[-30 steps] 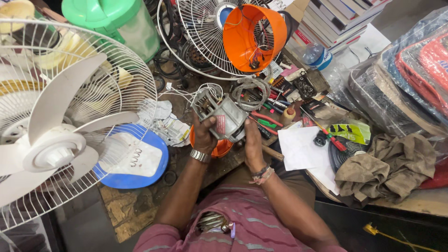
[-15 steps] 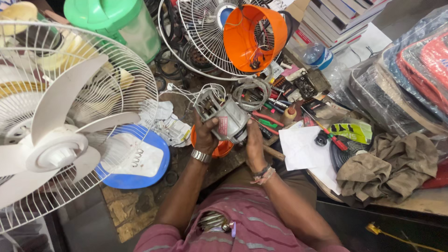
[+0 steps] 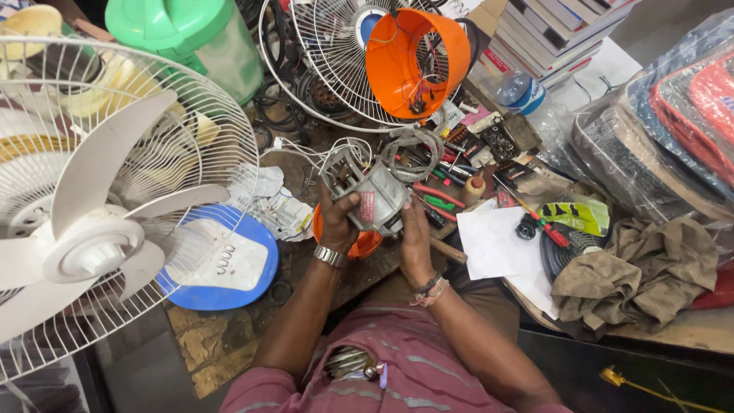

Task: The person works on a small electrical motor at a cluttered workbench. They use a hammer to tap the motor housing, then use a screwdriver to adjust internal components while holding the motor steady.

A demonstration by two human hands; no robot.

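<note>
A grey metal fan motor (image 3: 368, 193) with white wires trailing from its top is held up over the cluttered workbench. My left hand (image 3: 336, 222), with a metal watch on the wrist, grips its left side. My right hand (image 3: 415, 239), with thread bands on the wrist, holds its right side. Under the motor lies an orange round part (image 3: 365, 245), mostly hidden by my hands.
A white fan with its wire guard (image 3: 115, 199) fills the left. A blue-and-white fan base (image 3: 222, 268) lies beside it. An orange housing (image 3: 417, 61) hangs in a wire guard behind. Tools, white paper (image 3: 497, 248), a brown rag (image 3: 634, 275) and a green jug (image 3: 187, 38) surround me.
Both hands have stayed on the motor, which has tilted slightly. Nothing else has moved.
</note>
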